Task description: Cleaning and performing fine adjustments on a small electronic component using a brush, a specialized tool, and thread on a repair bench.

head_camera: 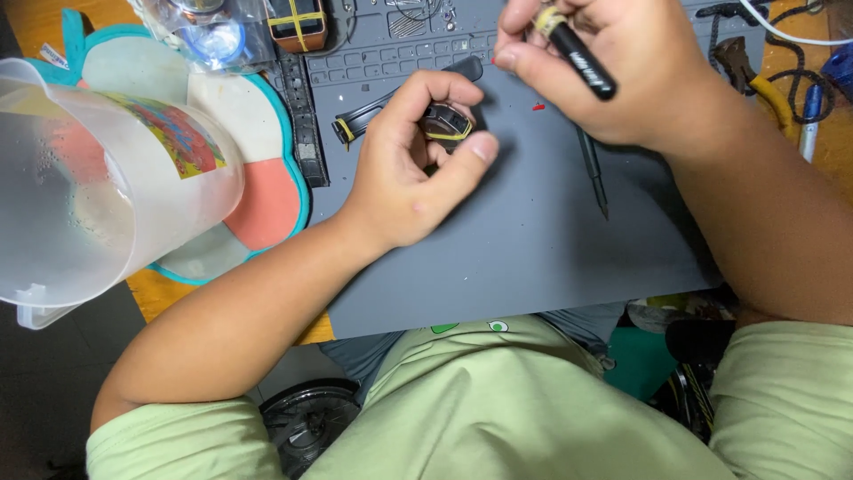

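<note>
Bottom of frame: a person in a light green shirt (498,400) leaned over a grey work mat (533,249) on a wooden bench; a dark round wheel-like object (306,422) showed below the bench edge, lower left-centre.

Centre: the left hand (413,173) was curled shut around a small dark watch body w/ yellow trim (447,123), fingers wrapped over the top, thumb stretched out to the right beside it. The watch sat just above the mat, upper centre of frame. A black strap w/ a yellow band (355,124) lay on the mat just left of that hand, running up behind it.

Upper right-centre: the right hand (604,76) gripped a black pen-shaped tool (582,60) in a closed pinch, handle angled toward the upper left; its tip was hidden by the fingers. A slim dark pointed tool (593,173) lay on the mat below that hand. Tiny red specks (538,108) sat between the hands.

Left: a translucent plastic jug w/ a colourful label (98,178) stood on a teal-edged flower-shaped mat (267,178).

Far edge, top: a clear plastic bag (209,31), a small orange-brown box w/ yellow bands (298,22), and at upper right pliers w/ yellow handles (764,84), cables and a silver-blue pen (810,120).
</note>
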